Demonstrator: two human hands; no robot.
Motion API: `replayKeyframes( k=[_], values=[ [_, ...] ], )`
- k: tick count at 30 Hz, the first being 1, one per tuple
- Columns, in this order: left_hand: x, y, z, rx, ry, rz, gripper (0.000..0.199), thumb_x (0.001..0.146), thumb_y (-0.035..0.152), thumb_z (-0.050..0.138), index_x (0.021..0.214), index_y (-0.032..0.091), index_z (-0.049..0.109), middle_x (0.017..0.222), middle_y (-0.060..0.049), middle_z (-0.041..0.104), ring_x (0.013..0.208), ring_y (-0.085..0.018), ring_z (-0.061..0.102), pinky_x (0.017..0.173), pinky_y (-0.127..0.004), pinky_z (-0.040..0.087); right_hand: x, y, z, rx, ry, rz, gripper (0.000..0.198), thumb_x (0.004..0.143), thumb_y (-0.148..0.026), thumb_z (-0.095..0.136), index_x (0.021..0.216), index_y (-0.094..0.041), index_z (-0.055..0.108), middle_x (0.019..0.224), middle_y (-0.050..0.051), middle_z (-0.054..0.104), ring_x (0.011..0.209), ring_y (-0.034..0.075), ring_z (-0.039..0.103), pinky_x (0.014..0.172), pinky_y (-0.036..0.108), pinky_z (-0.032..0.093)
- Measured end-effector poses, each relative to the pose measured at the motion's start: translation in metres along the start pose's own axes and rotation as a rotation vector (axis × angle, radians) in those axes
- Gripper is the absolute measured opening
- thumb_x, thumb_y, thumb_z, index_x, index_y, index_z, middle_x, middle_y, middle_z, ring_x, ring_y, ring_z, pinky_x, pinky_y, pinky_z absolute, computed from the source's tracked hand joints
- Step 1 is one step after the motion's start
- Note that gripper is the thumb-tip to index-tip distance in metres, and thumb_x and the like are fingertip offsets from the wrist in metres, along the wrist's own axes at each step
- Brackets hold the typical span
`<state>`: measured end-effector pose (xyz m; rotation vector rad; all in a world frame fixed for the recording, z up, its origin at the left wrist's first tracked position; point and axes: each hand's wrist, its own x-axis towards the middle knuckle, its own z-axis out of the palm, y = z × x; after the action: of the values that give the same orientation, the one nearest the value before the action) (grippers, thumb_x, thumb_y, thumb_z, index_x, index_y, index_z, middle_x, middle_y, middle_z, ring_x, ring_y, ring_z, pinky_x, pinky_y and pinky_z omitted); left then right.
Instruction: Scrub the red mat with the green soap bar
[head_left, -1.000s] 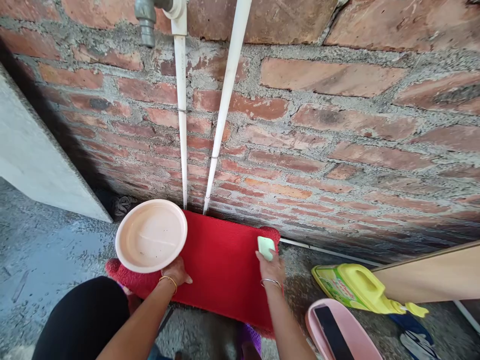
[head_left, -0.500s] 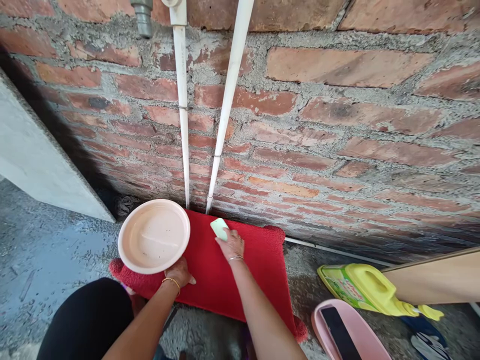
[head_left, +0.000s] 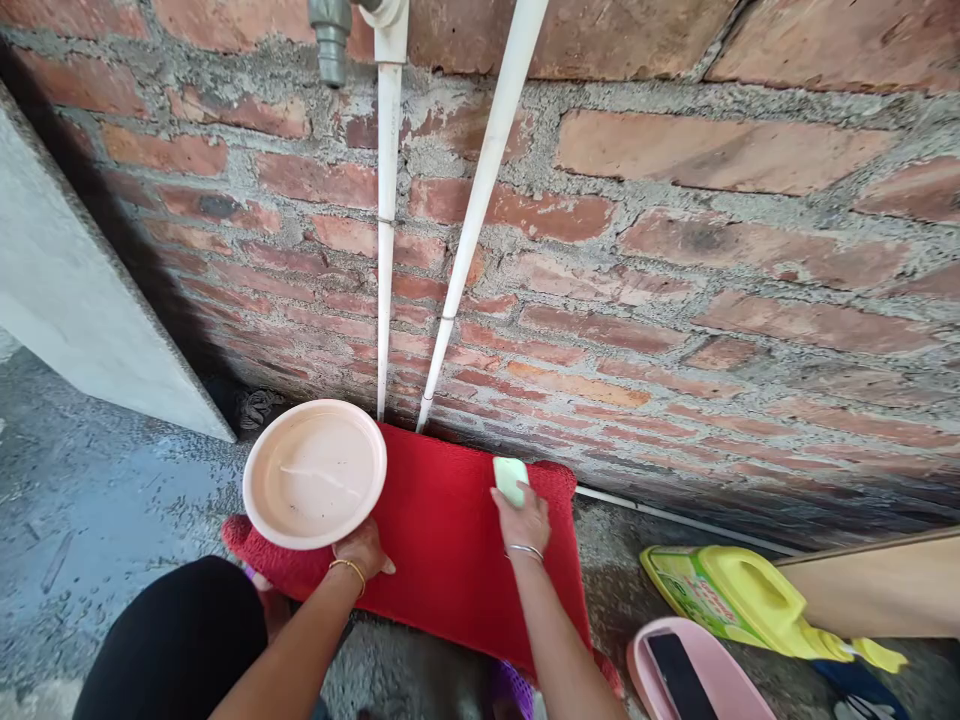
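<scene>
A red cloth [head_left: 442, 530] with fluffy edges is spread over a low support by the wall. On its right part, my right hand [head_left: 523, 520] is closed around a pale green soap-like bar [head_left: 511, 480], which is close to or against the cloth. At the cloth's left end sits a pale pink round basin [head_left: 322, 475] with dark specks and perhaps a little water in it. My left hand [head_left: 364, 555], with a gold bracelet, lies at the basin's near rim. Its thumb sticks out over the cloth, but the basin hides the other fingers.
Behind rises a brick wall [head_left: 585, 350] with two white pipes [head_left: 480, 210]. To the right lie a yellow detergent bottle [head_left: 742, 595] and a pink tub [head_left: 701, 655] holding a dark phone-like slab [head_left: 679, 675]. A pale slab [head_left: 97, 280] leans at left.
My right hand has slid the pale green bar from the cloth's middle toward its right end. My left hand and the basin keep their places. The view has shifted slightly.
</scene>
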<state>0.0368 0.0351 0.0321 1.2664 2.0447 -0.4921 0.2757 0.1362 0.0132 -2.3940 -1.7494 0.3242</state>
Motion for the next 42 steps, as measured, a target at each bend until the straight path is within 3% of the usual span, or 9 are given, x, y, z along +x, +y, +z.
replayKeyframes(
  k=[6,10,14,22,26,29,36,39,42],
  values=[
    [-0.003,0.001,-0.002,0.0,0.003,0.01,0.077,0.052,0.045,0.082,0.119,0.014,0.06,0.128,-0.018,0.061,0.124,-0.036,0.053,0.104,-0.043,0.041,-0.023,-0.128,0.025,-0.004,-0.188,-0.443,0.044,0.082,-0.047,0.062,0.123,-0.032,0.059,0.114,0.007,0.058,0.104,0.023,0.056,0.088,0.033,0.037],
    [-0.001,0.0,-0.001,-0.012,0.0,0.016,0.078,0.052,0.045,0.081,0.12,0.015,0.059,0.129,-0.018,0.061,0.124,-0.036,0.053,0.103,-0.043,0.041,-0.015,-0.147,0.026,-0.073,-0.275,-0.5,0.044,0.082,-0.048,0.061,0.123,-0.032,0.058,0.118,0.007,0.055,0.107,0.024,0.054,0.089,0.035,0.035],
    [-0.001,0.0,-0.001,-0.013,-0.012,0.025,0.079,0.05,0.045,0.082,0.119,0.012,0.06,0.13,-0.02,0.059,0.126,-0.037,0.05,0.105,-0.043,0.039,0.014,-0.094,0.011,-0.12,-0.258,-0.346,0.046,0.083,-0.048,0.058,0.127,-0.032,0.056,0.119,0.008,0.056,0.107,0.023,0.055,0.089,0.034,0.036],
    [0.0,0.001,0.002,0.011,0.017,0.021,0.079,0.048,0.044,0.083,0.118,0.012,0.062,0.126,-0.02,0.062,0.121,-0.036,0.055,0.103,-0.041,0.042,0.057,0.076,-0.034,-0.068,-0.035,0.174,0.052,0.08,-0.056,0.055,0.123,-0.027,0.058,0.104,0.008,0.06,0.094,0.026,0.06,0.084,0.041,0.043],
    [0.0,0.002,0.001,0.011,0.016,0.016,0.078,0.047,0.043,0.083,0.115,0.011,0.064,0.123,-0.02,0.064,0.119,-0.035,0.057,0.101,-0.04,0.044,0.05,0.101,-0.039,-0.03,0.023,0.297,0.055,0.083,-0.056,0.051,0.124,-0.021,0.057,0.107,0.015,0.06,0.094,0.029,0.059,0.079,0.043,0.044],
    [-0.001,0.002,0.0,0.005,0.018,0.022,0.08,0.046,0.043,0.083,0.116,0.011,0.063,0.124,-0.02,0.063,0.12,-0.035,0.056,0.102,-0.039,0.043,0.025,0.061,-0.026,0.016,0.014,0.211,0.057,0.084,-0.055,0.051,0.128,-0.018,0.055,0.111,0.015,0.059,0.099,0.028,0.058,0.081,0.039,0.044],
    [-0.003,0.0,-0.001,-0.005,0.035,0.016,0.081,0.044,0.047,0.084,0.114,0.013,0.062,0.127,-0.02,0.061,0.125,-0.038,0.05,0.104,-0.044,0.04,-0.064,-0.089,0.024,0.02,-0.195,-0.45,0.044,0.082,-0.045,0.062,0.122,-0.029,0.059,0.114,0.007,0.059,0.104,0.024,0.056,0.088,0.035,0.037],
    [-0.003,-0.001,-0.001,0.007,0.042,0.025,0.081,0.044,0.047,0.083,0.114,0.012,0.061,0.128,-0.021,0.06,0.128,-0.038,0.048,0.105,-0.044,0.039,-0.079,-0.108,0.032,-0.013,-0.251,-0.51,0.044,0.082,-0.045,0.063,0.124,-0.032,0.058,0.116,0.007,0.058,0.105,0.024,0.055,0.089,0.036,0.036],
    [-0.003,-0.002,-0.001,-0.022,0.027,0.036,0.081,0.046,0.045,0.083,0.116,0.012,0.06,0.129,-0.02,0.059,0.129,-0.038,0.047,0.106,-0.044,0.039,-0.069,-0.086,0.027,-0.061,-0.244,-0.419,0.044,0.083,-0.045,0.062,0.125,-0.031,0.058,0.117,0.008,0.058,0.106,0.024,0.056,0.089,0.036,0.036]
  ],
)
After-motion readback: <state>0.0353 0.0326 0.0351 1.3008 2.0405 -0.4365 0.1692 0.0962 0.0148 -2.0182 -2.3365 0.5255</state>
